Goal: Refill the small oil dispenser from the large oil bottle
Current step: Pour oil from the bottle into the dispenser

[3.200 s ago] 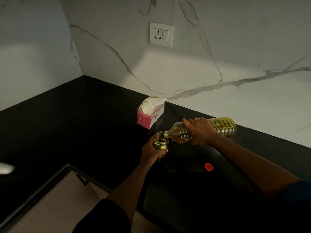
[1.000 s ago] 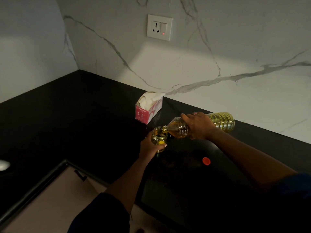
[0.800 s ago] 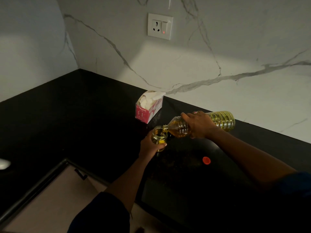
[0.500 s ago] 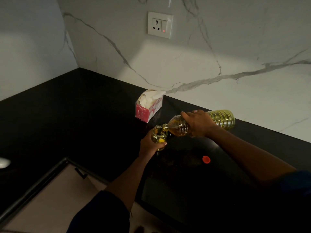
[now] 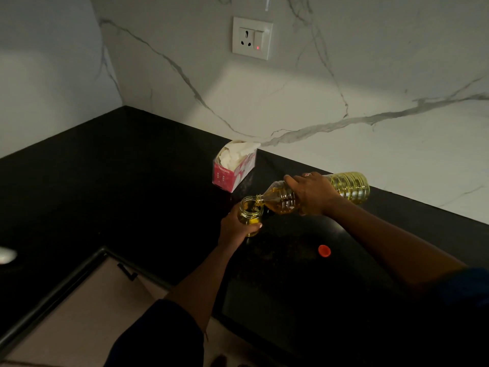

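Observation:
The large clear oil bottle (image 5: pixel 349 187), part full of yellow oil, lies almost level above the black counter, its open mouth over the rim of the small glass oil dispenser (image 5: pixel 249 209). My right hand (image 5: pixel 311 193) grips the bottle around its middle. My left hand (image 5: pixel 235 229) holds the dispenser from below and behind, upright just above the counter. Oil shows in the dispenser's lower part. The bottle's red cap (image 5: pixel 324 250) lies loose on the counter to the right of the dispenser.
A pink tissue box (image 5: pixel 232 168) stands behind the dispenser near the marble wall. A wall socket (image 5: pixel 252 38) sits above. The black counter (image 5: pixel 119 176) turns a corner at left; its front edge runs along a pale floor (image 5: pixel 87 308).
Both hands and both containers keep the same pouring pose. The view has only shifted slightly, and the bottle's rear end sits a touch higher in frame.

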